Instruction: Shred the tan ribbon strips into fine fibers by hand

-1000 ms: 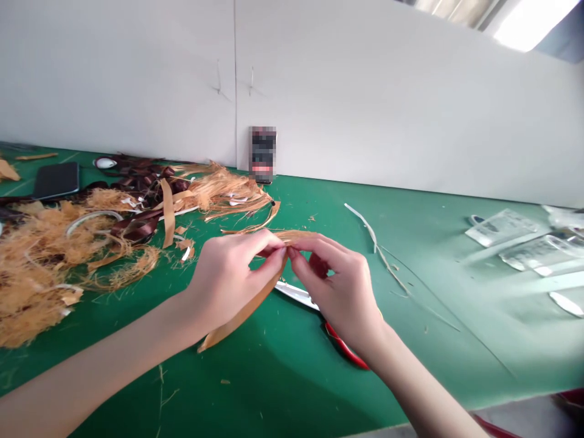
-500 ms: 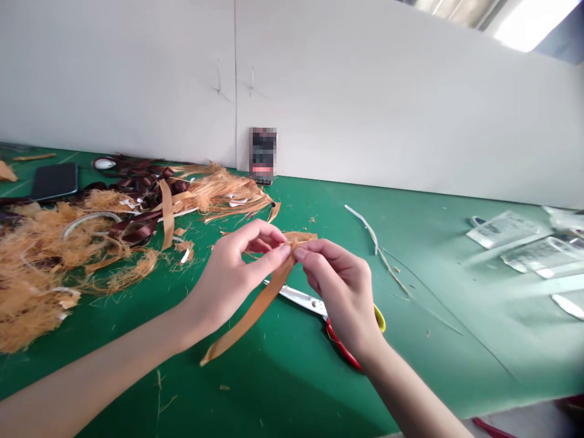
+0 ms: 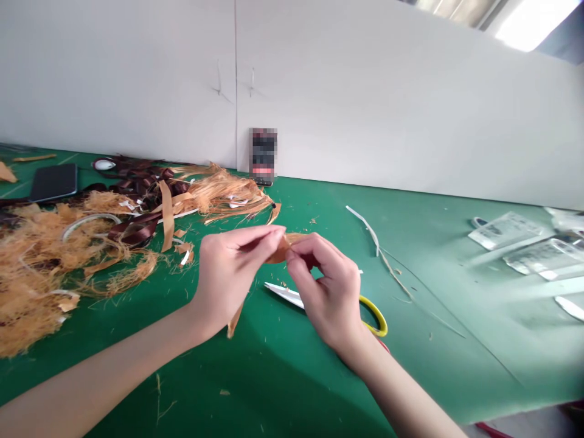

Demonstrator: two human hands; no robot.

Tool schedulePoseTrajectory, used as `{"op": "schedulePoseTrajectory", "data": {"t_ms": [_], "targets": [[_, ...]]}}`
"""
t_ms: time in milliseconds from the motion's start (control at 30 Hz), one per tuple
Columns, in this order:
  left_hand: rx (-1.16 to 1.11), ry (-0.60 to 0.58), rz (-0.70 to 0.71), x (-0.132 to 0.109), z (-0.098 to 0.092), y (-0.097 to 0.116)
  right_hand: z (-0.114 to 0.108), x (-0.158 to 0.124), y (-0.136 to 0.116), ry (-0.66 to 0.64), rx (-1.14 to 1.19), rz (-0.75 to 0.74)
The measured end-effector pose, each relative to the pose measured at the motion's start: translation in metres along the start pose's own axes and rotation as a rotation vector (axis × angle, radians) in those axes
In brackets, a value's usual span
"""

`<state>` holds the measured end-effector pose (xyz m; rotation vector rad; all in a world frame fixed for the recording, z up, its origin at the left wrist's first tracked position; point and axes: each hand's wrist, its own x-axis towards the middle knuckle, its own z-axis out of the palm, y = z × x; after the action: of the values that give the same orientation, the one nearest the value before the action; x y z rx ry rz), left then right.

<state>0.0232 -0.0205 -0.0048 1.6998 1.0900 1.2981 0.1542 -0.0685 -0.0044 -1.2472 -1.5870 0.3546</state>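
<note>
Head view, the only view.

Item in hand: one tan fibre strip (image 3: 280, 248), held in the air above the green counter (image 3: 438, 365), with a narrow torn tail (image 3: 234, 322) hanging below the left hand (image 3: 232, 274). The left hand's grip is narrow, thumb and fingers pinched on the strip. The right hand (image 3: 326, 292) has a matching narrow grip close beside it, fingers curled over the strip.

Nearby: scissors with a pale blade (image 3: 283, 294) and a yellow finger loop (image 3: 376, 317) lie under the right hand, their other handle mostly hidden by that wrist.

Worked material: a large heap of frayed tan fibre (image 3: 31, 286) lies left of the hands, with a tangle of dark brown ribbon (image 3: 137, 231) and loose strips behind it. Much fibre is already shredded; the held strip is not fully so.

Hidden or unclear: the fingers cover most of the strip, so its remaining length cannot be told. An upright object (image 3: 263, 155) at the wall is blurred and unreadable. Clear plastic packets (image 3: 504, 230) run out of frame at right.
</note>
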Motion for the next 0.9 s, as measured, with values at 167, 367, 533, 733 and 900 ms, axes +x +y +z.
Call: {"op": "schedulePoseTrajectory", "data": {"t_ms": [167, 367, 533, 733, 900], "targets": [[-0.381, -0.041, -0.235, 0.019, -0.007, 0.000, 0.002, 0.005, -0.004, 0.000, 0.215, 0.119], [-0.422, -0.189, -0.158, 0.020, -0.016, 0.005, 0.002, 0.020, -0.011, 0.018, 0.258, 0.239], [-0.373, -0.103, -0.111, 0.021, -0.018, 0.005, -0.004, 0.038, -0.018, -0.091, 0.283, 0.344], [-0.377, -0.054, -0.074, 0.025, -0.018, 0.004, -0.016, 0.066, -0.017, -0.351, 0.199, 0.311], [-0.463, -0.098, -0.163, 0.027, -0.020, 0.010, -0.023, 0.081, -0.018, -0.374, 0.290, 0.422]]}}
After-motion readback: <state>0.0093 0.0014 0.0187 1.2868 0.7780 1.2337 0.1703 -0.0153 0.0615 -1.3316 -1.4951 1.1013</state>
